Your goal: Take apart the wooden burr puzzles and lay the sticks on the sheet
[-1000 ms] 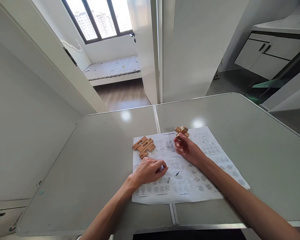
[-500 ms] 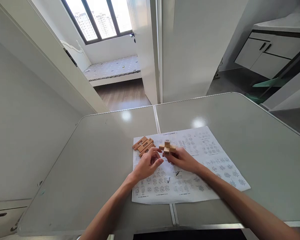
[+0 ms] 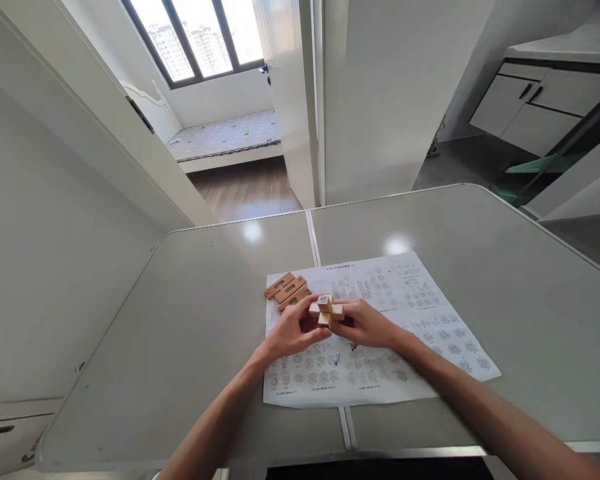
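Note:
A small wooden cross-shaped puzzle point(image 3: 325, 310) of interlocked blocks is held just above a printed instruction sheet point(image 3: 420, 313). My left hand point(image 3: 293, 331) grips it from the left and my right hand point(image 3: 367, 325) from the right, fingers of both closed on its arms. Several loose flat wooden pieces point(image 3: 287, 291) with slots lie on the sheet's far left corner, just beyond my left hand.
The sheet lies on a grey folding table point(image 3: 190, 320) with a centre seam. A white wall runs along the left. Beyond the table stand a doorway to a bright room point(image 3: 230, 140) and grey cabinets point(image 3: 540, 100) at the right.
My right hand carried the puzzle from the sheet's far edge toward me. My left hand rose off the sheet and took hold of the puzzle's left side.

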`<state>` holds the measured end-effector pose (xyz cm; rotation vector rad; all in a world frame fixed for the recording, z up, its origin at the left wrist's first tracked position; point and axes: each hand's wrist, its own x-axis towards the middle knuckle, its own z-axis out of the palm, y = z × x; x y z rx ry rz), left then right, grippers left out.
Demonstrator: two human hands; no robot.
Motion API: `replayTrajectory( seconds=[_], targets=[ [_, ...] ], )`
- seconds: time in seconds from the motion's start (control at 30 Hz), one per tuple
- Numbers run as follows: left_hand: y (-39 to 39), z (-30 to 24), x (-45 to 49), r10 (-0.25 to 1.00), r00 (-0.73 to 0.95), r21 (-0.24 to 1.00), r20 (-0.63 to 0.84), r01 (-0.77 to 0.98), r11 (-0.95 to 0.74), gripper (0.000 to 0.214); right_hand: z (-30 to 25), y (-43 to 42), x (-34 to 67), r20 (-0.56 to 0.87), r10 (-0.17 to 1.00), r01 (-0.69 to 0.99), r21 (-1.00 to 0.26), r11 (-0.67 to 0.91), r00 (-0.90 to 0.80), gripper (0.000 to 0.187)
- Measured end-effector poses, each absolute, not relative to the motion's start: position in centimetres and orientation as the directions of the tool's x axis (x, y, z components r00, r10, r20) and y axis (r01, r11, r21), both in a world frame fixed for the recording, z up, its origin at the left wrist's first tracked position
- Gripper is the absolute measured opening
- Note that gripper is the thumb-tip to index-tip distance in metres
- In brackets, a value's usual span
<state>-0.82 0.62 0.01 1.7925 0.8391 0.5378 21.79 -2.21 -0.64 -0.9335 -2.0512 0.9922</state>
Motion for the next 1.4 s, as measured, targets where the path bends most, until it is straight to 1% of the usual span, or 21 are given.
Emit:
replayTrajectory(
  seconds=[0.17,0.3,0.43,0.53,0.67,0.77,0.97,1.2,1.4],
  targets=[
    [0.6,0.3,-0.8,0.735,0.677,0.924,-0.031,0.3,-0.237,0.072,-1.2,-2.2,21.9,0.25,0.804,0.303,-0.833,0.463,-0.54,0.031],
    [0.6,0.6,-0.8,0.744,0.667,0.919,-0.041,0.318,-0.234,0.071,-1.7,-2.0,22.0,0.256,0.806,0.254,-0.861,0.441,-0.533,0.028],
    [0.6,0.6,-0.7,0.755,0.654,0.943,-0.047,0.278,-0.182,0.072,-0.9,-1.9,22.3,0.177,0.8,0.151,-0.937,0.315,-0.573,0.029],
    [0.6,0.6,-0.7,0.745,0.664,0.961,-0.059,0.24,-0.138,0.075,0.1,-1.6,22.8,0.109,0.75,0.073,-0.976,0.206,-0.652,0.035],
    [0.7,0.5,-0.9,0.719,0.692,0.968,-0.07,0.22,-0.117,0.076,0.6,-1.2,23.5,0.069,0.678,0.046,-0.988,0.149,-0.732,0.038],
    [0.9,0.3,-1.0,0.705,0.707,0.966,-0.057,0.217,-0.139,0.075,0.2,-1.1,23.7,0.057,0.667,0.05,-0.989,0.14,-0.743,0.039],
    [0.9,0.2,-1.1,0.71,0.702,0.96,-0.052,0.231,-0.158,0.075,-0.3,-1.2,23.3,0.059,0.7,0.043,-0.991,0.128,-0.712,0.037],
    [0.8,0.8,-1.0,0.726,0.682,0.965,-0.084,0.237,-0.111,0.072,-0.2,-1.3,23.0,0.083,0.703,0.044,-0.986,0.161,-0.706,0.038],
    [0.7,0.7,-1.2,0.731,0.676,0.964,-0.096,0.245,-0.1,0.074,0.0,-1.3,22.7,0.07,0.694,0.066,-0.984,0.167,-0.716,0.041]
  ],
)
